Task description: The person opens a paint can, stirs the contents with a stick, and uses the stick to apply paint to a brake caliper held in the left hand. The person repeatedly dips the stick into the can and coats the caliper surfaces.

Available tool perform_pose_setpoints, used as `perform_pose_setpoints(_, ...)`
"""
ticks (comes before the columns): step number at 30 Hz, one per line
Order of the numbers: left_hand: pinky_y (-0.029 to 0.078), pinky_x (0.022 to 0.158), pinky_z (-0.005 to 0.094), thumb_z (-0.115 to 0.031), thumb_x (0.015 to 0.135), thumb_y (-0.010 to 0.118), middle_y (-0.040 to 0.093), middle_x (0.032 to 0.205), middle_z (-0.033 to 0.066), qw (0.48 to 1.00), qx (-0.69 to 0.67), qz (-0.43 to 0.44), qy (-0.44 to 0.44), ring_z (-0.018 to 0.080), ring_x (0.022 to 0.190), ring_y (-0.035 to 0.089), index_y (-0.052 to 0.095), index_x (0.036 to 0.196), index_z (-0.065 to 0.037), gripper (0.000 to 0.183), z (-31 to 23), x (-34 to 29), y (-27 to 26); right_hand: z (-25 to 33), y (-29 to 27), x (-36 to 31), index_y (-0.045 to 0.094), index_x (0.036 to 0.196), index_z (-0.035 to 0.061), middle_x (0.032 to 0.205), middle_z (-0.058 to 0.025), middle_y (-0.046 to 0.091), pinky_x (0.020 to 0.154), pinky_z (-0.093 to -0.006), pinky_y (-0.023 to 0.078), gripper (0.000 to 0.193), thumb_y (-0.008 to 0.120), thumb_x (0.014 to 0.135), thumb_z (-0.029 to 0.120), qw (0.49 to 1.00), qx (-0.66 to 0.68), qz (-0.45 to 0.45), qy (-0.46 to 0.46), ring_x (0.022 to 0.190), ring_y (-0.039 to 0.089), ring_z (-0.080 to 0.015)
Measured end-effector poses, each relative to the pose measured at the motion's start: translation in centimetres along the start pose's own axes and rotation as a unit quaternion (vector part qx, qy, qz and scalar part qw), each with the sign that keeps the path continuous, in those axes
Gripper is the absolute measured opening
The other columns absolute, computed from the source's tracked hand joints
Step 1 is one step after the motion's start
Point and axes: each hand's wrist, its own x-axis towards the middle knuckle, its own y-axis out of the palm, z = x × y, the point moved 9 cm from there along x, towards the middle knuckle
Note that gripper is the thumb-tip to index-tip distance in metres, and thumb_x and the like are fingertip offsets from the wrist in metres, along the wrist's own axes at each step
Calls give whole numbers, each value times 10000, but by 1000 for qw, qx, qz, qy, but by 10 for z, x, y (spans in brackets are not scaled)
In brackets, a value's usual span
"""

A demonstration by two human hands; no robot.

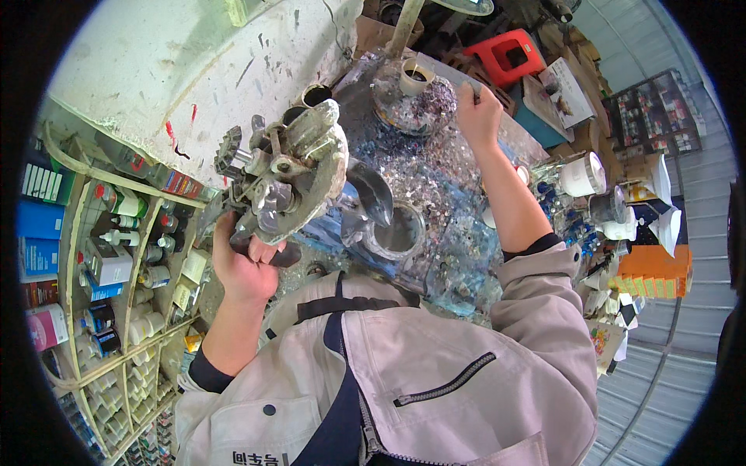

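Observation:
My left hand is closed around the lower part of a grey sculpted piece, holding it up at the left of the worktable. The piece has a pale, rough-edged slab and darker parts, one toothed like a gear. A dark, curved, glossy part sticks out at its right; whether it is joined on, I cannot tell. My right hand reaches far over the table, fingers closed; what they hold, if anything, is hidden. Just left of it, a pale cup with dark liquid stands on a paint-crusted round stand.
The worktable is thickly splattered with paint. A grey tub stands near its front edge. Shelves of bottles and boxes line the left. Paint cans, one a white tub, crowd the right; a red stool stands beyond.

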Motion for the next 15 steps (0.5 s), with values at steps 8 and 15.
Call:
perform_pose_setpoints(8, 369, 667, 339, -493, 1079, 362, 301, 538, -64, 1000, 5, -6, 1, 131, 527, 309, 558, 855, -141, 460, -3, 5, 3, -58, -7, -30, 473, 817, 119, 733, 27, 461, 507, -320, 286, 267, 644, 1018, 160, 777, 475, -70, 407, 586, 378, -108)
perform_pose_setpoints(15, 351, 686, 312, -450, 1083, 372, 332, 559, -70, 998, 6, 61, -4, 110, 582, 339, 489, 727, -150, 480, -9, 22, 4, 9, -96, -77, 495, 850, 93, 735, 28, 414, 552, -302, 281, 228, 607, 1044, 136, 696, 603, 23, 389, 617, 324, -102)
